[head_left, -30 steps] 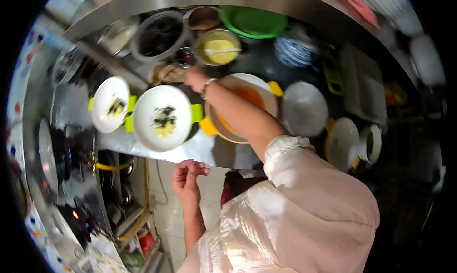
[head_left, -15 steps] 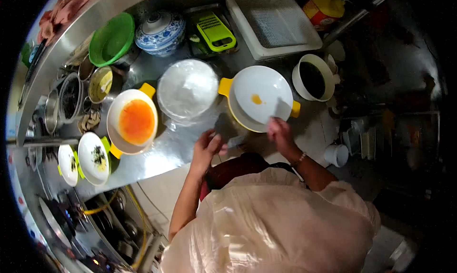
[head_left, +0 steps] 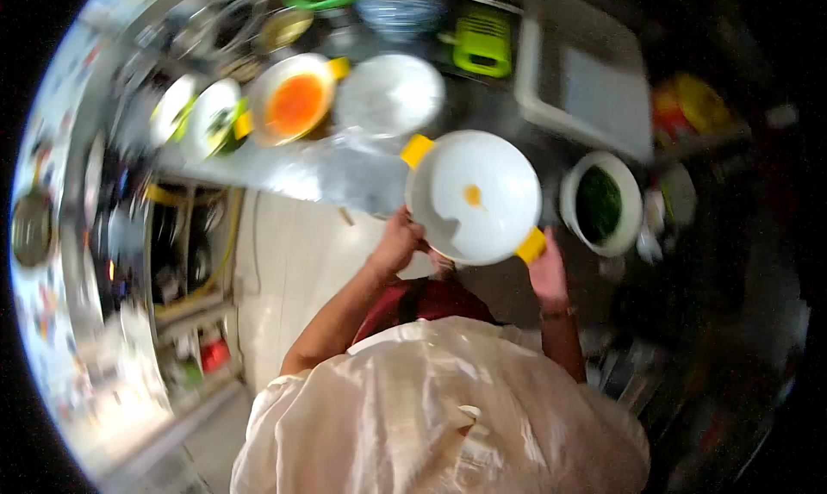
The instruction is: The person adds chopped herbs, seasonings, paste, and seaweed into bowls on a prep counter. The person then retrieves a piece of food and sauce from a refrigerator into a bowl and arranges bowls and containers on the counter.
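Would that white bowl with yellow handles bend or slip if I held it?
Probably no bending: the white bowl looks firm and round between the left hand and right hand. It might slip, as it looks smooth, but its yellow handles should help. Tip it, and the small yellow patch inside may run.

We wear a loose cream shirt (head_left: 431,391), its cloth softly shiny and creased across the front. Its wide sleeves (head_left: 277,389) leave our forearms bare. A thin band (head_left: 558,312) circles the wrist of our right hand (head_left: 549,276). Below the shirt's edge shows a dark red garment (head_left: 457,300), partly in black shadow.
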### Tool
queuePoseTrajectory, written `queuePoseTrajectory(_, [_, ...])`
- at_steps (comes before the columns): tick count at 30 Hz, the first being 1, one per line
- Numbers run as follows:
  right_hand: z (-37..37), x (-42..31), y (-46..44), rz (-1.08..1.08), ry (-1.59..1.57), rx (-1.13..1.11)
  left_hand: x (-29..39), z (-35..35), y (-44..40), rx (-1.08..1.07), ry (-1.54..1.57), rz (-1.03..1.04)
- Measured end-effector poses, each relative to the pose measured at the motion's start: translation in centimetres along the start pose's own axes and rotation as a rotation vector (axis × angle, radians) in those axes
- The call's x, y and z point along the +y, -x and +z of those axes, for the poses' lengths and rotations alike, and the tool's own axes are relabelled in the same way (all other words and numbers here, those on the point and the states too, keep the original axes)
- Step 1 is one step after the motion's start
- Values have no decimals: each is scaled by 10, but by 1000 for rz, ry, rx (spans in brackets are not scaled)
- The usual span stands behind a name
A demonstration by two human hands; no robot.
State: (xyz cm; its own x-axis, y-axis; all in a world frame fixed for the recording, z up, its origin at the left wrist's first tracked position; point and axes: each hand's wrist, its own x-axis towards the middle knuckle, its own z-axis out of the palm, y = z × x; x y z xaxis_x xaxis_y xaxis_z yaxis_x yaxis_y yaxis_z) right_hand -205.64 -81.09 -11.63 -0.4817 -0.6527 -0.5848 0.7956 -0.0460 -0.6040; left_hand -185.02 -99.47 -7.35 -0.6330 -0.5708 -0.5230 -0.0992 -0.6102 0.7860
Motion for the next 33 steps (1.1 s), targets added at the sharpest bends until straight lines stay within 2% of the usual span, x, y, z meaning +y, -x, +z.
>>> queuePoseTrajectory(1, [6,7,3,66,-1,-116,-12,-6,14,109,48,-9])
queuePoseTrajectory(2, [3,14,-5,160,-44,-191,1,-8,39,149,3,-27])
queuePoseTrajectory(3, [-2,17,-16,260,-84,-255,-1,-14,56,146,105,-19])
queuePoseTrajectory(4, [13,15,-17,246,56,-360,-20,-28,61,153,189,23])
queuePoseTrajectory(5, [31,14,-20,209,181,-477,-18,-38,75,188,144,98])
queuePoseTrajectory(7, [40,34,-56,444,213,-583,-21,-58,115,173,271,191])
queuePoseTrajectory(9, [87,43,-55,581,330,-619,-29,-77,137,310,207,277])
queuePoseTrajectory(10, [118,55,-52,645,386,-707,-30,-88,158,360,254,284])
queuePoseTrajectory(11, [145,71,-47,765,386,-739,-30,-96,177,469,296,328])
queuePoseTrajectory(14, [213,147,-54,868,571,-917,-48,-136,238,633,382,357])
queuePoseTrajectory(16, [270,194,-7,974,570,-979,-66,-161,271,816,551,479])
queuePoseTrajectory(17, [294,215,18,993,585,-974,-78,-176,287,826,558,506])
queuePoseTrajectory(19, [336,268,56,1082,601,-1091,-94,-211,327,1030,581,607])
queuePoseTrajectory(21, [354,335,49,1162,770,-1059,-104,-235,374,1041,665,602])
queuePoseTrajectory(25, [417,431,145,1127,837,-1179,-131,-301,463,1273,645,771])
queuePoseTrajectory(26, [430,450,169,1162,877,-1151,-136,-318,488,1325,686,855])
queuePoseTrajectory(27, [450,465,198,1198,907,-1125,-140,-332,513,1331,690,848])
queuePoseTrajectory(29, [474,511,218,1252,919,-1178,-151,-361,555,1574,719,1037])
queuePoseTrajectory(30, [490,531,240,1263,955,-1206,-155,-377,577,1578,727,1036])
queuePoseTrajectory(32, [515,569,277,1270,1044,-1235,-165,-406,613,1887,699,1015])
queuePoseTrajectory(33, [526,598,279,1286,1076,-1243,-168,-425,630,1913,724,1018])
